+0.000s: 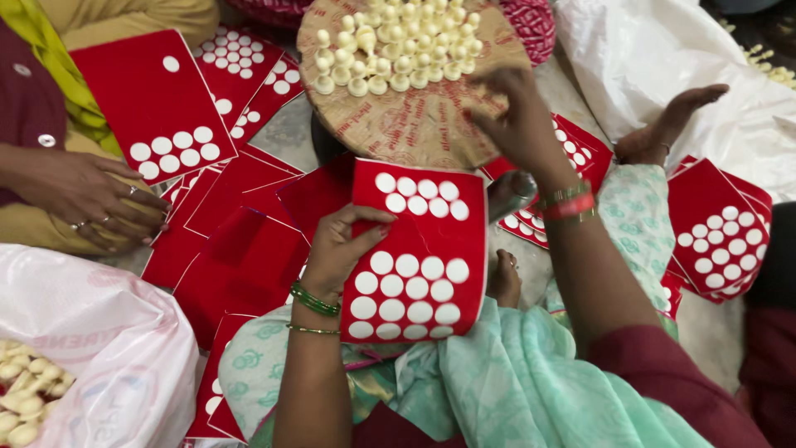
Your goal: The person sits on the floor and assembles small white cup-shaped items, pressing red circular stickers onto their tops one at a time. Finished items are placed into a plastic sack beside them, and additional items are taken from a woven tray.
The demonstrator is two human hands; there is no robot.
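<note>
A co-worker's hand [87, 199] rests at far left beside loose red cards [153, 104]. The left hand [340, 249] grips the red card [419, 253] by its left edge, thumb on its face, fingers behind; the card stands curved over the lap. The right hand [518, 120] reaches up-right of the card, fingers bent over the round tray [414, 124] of cream pieces [394, 46]; what it grips cannot be told.

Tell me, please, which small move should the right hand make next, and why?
Probably pick one cream piece from the round tray: the right hand hovers at the tray's edge with fingers curled, while the left hand holds the red card with white circles ready.
</note>
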